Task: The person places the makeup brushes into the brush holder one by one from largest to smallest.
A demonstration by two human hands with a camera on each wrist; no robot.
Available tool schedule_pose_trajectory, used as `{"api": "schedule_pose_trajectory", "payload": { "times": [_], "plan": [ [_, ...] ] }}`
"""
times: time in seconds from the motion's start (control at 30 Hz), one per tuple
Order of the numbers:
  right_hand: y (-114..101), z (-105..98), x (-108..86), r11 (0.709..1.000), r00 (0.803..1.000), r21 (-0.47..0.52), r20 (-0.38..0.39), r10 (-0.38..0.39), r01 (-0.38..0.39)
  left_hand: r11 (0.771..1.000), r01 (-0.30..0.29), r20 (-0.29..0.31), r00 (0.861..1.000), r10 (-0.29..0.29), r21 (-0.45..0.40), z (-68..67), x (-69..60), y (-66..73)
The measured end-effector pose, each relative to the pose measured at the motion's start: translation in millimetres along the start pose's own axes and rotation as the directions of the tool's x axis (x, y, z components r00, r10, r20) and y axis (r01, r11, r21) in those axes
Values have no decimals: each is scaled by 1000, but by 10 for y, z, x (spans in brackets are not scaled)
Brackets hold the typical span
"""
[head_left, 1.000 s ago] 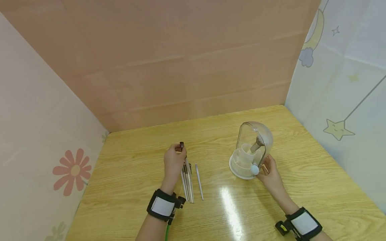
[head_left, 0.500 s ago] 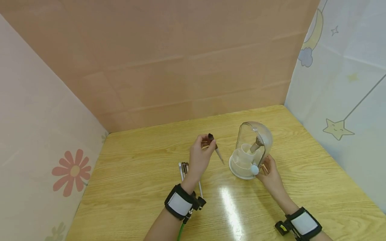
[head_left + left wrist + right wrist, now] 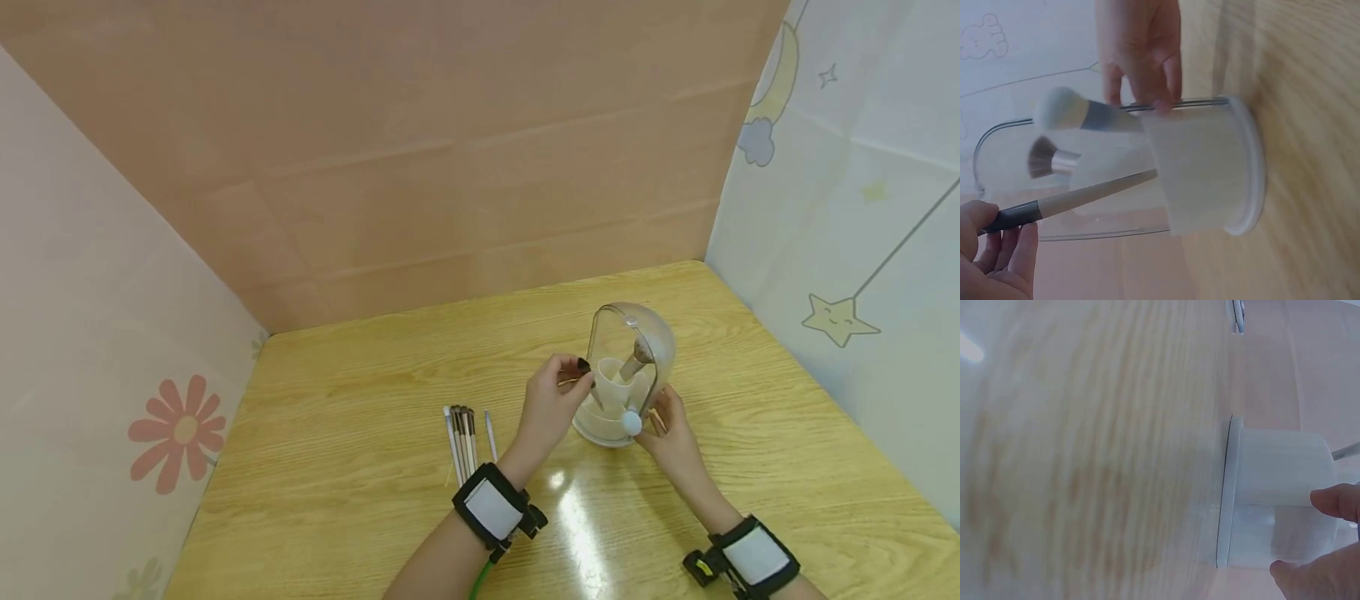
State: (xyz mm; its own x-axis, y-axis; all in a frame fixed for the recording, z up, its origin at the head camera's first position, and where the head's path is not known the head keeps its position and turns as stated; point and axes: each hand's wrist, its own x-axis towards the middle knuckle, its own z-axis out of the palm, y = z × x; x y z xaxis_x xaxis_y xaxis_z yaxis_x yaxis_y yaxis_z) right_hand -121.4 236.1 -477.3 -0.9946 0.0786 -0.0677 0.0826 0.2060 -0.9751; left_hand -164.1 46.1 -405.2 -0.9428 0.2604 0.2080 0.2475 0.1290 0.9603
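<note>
L hand [image 3: 555,396] is pinching a makeup brush [image 3: 1094,192] btwn thumb and fingers, up by the dark end, tilted, w/ the pale handle running down past the rim of a white brush holder [image 3: 1204,172]. Can't rly tell from here how deep the tip sits. R hand [image 3: 670,425] is on the other side, thumb + fingers gripping the holder's wall near the edge of the clear cover [image 3: 657,333]. Holder stands upright on the wood-look worktop [image 3: 337,442], toward the R side, w/ 2 other brushes in it: a brown-bristled one [image 3: 1054,159] w/ a silvery collar, leaning, and a round pale-headed one [image 3: 1088,115] w/ a blue-ish collar, close to the R hand's fingers. Off to the L there's a bunch of slim brushes [image 3: 463,437] lying side by side, dark ends pointing away from the person, plus one white stick [image 3: 491,435] just beside them, a bit apart. Lower ends are hidden behind the L arm/strap [image 3: 491,504] in the head view tho.
</note>
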Motion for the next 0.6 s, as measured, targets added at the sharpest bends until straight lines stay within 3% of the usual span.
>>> {"api": "schedule_pose_trajectory", "payload": {
  "times": [0.33,0.6],
  "plan": [
    [-9,6,-6,1000,1000,-6,-8,-12,12,999,5,40,999,-7,45,194,-50,-206],
    [-4,7,0,1000,1000,6,-17,-11,11,998,19,44,999,-22,56,284,-62,-265]
  ]
}}
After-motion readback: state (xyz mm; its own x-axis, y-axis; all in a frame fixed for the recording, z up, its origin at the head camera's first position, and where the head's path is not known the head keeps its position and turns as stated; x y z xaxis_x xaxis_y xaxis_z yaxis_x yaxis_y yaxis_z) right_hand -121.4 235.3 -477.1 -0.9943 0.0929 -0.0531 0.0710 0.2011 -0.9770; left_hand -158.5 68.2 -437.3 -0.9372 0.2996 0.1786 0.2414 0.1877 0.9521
